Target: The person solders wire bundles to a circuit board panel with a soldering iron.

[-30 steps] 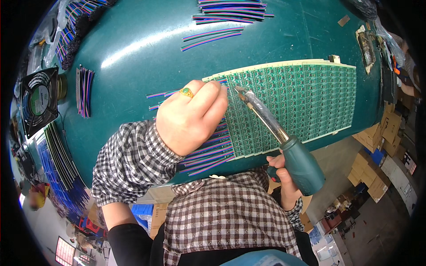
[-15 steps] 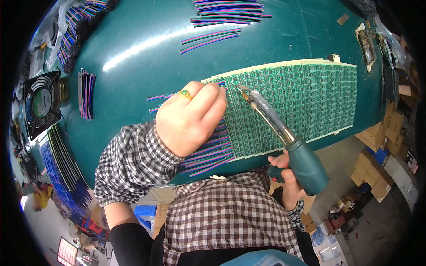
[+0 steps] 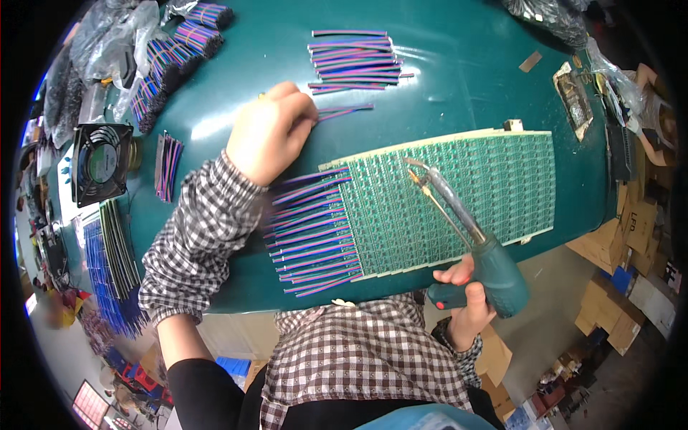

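Note:
My left hand [image 3: 276, 132], with a ring on it, is at the left end of a couple of short multicoloured ribbon wires [image 3: 347, 111] beyond the circuit board panel. Its fingers are closed at the wire ends; the fingertips are partly hidden. My right hand [image 3: 469, 297] grips a dark green soldering gun [image 3: 502, 279] by its handle. The gun's metal tip points up and left over the green circuit board panel [image 3: 459, 193]. A row of ribbon wires [image 3: 315, 240] lies along the panel's left edge, their right ends on the boards.
A pile of ribbon wires [image 3: 355, 61] lies at the far middle. Left are a small fan [image 3: 102, 163], a small wire bunch [image 3: 169, 166] and hanging wire bundles [image 3: 115, 265]. Tied bundles [image 3: 179, 54] sit far left. Cardboard boxes [image 3: 609, 301] stand on the floor at right.
My left hand has moved from the panel's upper left corner away to the loose wires and taken hold there. The soldering gun stays over the panel. The whole view has shifted somewhat.

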`<state>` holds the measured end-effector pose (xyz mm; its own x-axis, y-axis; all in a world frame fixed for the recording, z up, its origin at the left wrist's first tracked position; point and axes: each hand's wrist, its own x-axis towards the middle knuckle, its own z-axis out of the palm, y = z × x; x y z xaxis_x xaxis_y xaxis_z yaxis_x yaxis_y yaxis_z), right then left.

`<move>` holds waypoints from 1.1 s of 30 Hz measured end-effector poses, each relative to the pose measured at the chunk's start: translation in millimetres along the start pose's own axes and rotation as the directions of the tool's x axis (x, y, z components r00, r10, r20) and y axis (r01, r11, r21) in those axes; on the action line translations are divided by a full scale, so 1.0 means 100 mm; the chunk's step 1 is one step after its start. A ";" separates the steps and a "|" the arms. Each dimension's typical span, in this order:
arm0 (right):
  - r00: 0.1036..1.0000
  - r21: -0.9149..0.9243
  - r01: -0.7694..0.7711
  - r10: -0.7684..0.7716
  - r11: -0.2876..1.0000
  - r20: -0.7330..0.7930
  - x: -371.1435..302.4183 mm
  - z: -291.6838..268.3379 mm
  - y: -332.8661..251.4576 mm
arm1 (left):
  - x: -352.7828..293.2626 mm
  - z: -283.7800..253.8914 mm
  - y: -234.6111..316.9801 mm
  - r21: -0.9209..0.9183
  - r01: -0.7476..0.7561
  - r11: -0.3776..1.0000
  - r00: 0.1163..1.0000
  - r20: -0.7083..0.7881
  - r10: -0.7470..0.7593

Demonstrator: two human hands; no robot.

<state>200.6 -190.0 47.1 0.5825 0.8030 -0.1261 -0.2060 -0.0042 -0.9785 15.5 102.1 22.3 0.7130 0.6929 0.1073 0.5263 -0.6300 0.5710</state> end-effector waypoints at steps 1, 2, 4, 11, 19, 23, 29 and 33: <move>1.000 0.004 0.009 -0.009 1.000 -0.024 -0.05 -0.02 -0.01 | -0.04 0.02 0.02 0.000 -0.013 1.000 1.000 -0.013 0.013; 0.999 0.008 0.015 -0.014 1.000 -0.047 -0.08 -0.04 -0.01 | -0.06 0.02 0.03 0.005 -0.021 1.000 1.000 -0.014 0.021; 0.998 0.007 0.008 -0.008 1.000 -0.055 -0.06 -0.10 0.01 | -0.07 0.02 0.06 0.064 -0.038 0.997 0.998 -0.040 0.041; 0.999 0.009 0.004 -0.003 1.000 -0.052 -0.02 -0.16 0.02 | 0.20 0.16 0.22 0.038 -0.055 0.998 0.998 0.001 0.055; 0.997 0.008 -0.007 0.008 1.000 -0.081 -0.03 -0.19 0.04 | 0.35 0.21 0.15 -0.051 -0.031 0.998 0.988 0.153 0.038; 0.996 -0.022 0.004 -0.006 1.000 -0.092 0.00 -0.11 0.02 | 0.28 0.25 0.15 0.134 -0.291 0.947 0.956 -0.003 0.294; 0.995 -0.029 -0.019 0.016 0.999 -0.095 -0.06 -0.13 0.00 | -0.23 -0.05 0.50 -0.463 0.194 0.865 0.981 0.109 -0.162; 0.998 -0.045 -0.037 0.034 0.998 -0.055 -0.04 -0.07 -0.01 | -0.48 0.07 0.64 -0.337 0.090 0.937 0.996 0.040 -0.081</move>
<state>204.4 -197.7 47.5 0.6172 0.7687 -0.1680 -0.1912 -0.0606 -0.9797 18.0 26.1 48.0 0.6859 0.7272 0.0274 0.4016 -0.4097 0.8191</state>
